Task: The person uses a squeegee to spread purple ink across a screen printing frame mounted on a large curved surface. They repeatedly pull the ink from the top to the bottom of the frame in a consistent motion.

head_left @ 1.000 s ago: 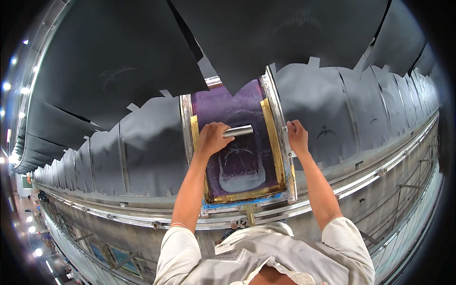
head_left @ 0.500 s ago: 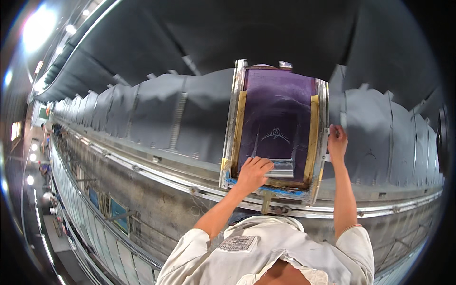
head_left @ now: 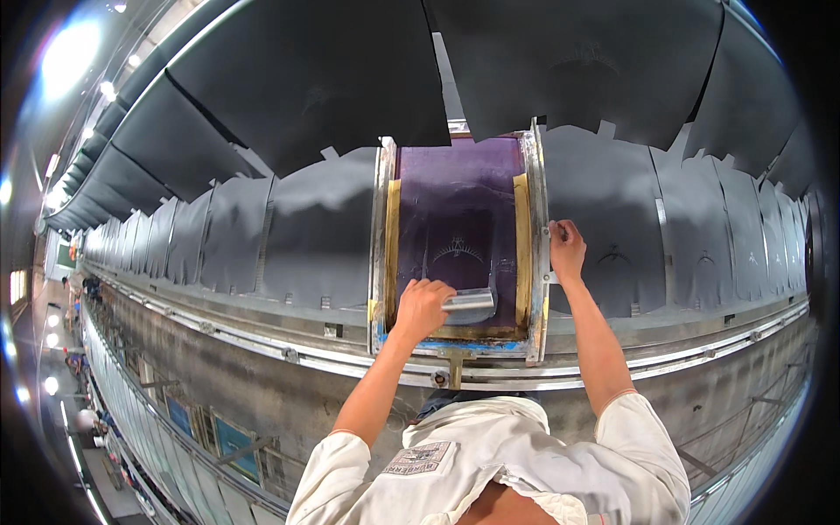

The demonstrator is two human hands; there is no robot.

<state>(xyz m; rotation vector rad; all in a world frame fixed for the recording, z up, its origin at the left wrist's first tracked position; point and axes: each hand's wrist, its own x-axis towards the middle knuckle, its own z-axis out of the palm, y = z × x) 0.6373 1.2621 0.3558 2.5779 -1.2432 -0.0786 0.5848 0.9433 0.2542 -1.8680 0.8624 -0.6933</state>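
A printing screen [head_left: 533,201] with a metal frame and dark purple mesh lies over the long table in front of me. A pale curved motif [head_left: 458,251] shows in its mesh. Low on the mesh, my left hand [head_left: 423,308] is wrapped round the left end of a short squeegee [head_left: 471,300]. The squeegee's right end tips slightly upward in the view, and the hand hides its left end. Beside the frame's right rail, my right hand [head_left: 568,249] has its fingers curled together. What they grip, if anything, is hidden.
Dark sheet pieces [head_left: 328,236] line the table on both sides; several at right carry pale motifs. Large dark sheets [head_left: 324,70] hang across the far side, overlapping the screen's far end. A metal rail [head_left: 337,360] runs along the near edge. Lower left stand blue framed panels [head_left: 232,429].
The whole view has shifted, placing the screen and both hands further left in it. The squeegee has tilted, its right end higher. My right hand stays beside the frame's right rail.
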